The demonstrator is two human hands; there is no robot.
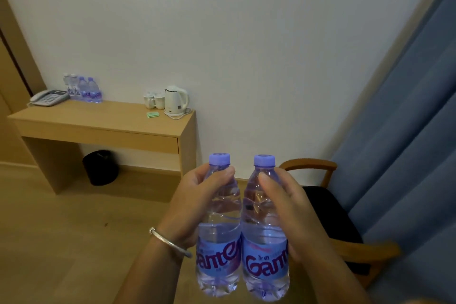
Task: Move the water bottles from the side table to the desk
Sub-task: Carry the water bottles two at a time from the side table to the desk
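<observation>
I hold two clear water bottles with purple caps and blue labels upright in front of me, side by side and touching. My left hand (195, 202) grips the left bottle (219, 261) around its upper body. My right hand (288, 207) grips the right bottle (265, 264) the same way. Ahead to the left stands the wooden desk (103, 123) against the wall. Several more water bottles (85, 90) stand at its back left corner. The side table is not in view.
On the desk sit a grey telephone (49, 97), mugs (154, 100), a white kettle (175, 100) and a small green pack (153, 114). A black bin (100, 167) stands under the desk. A wooden armchair (328, 207) and a blue curtain (404, 155) fill the right side.
</observation>
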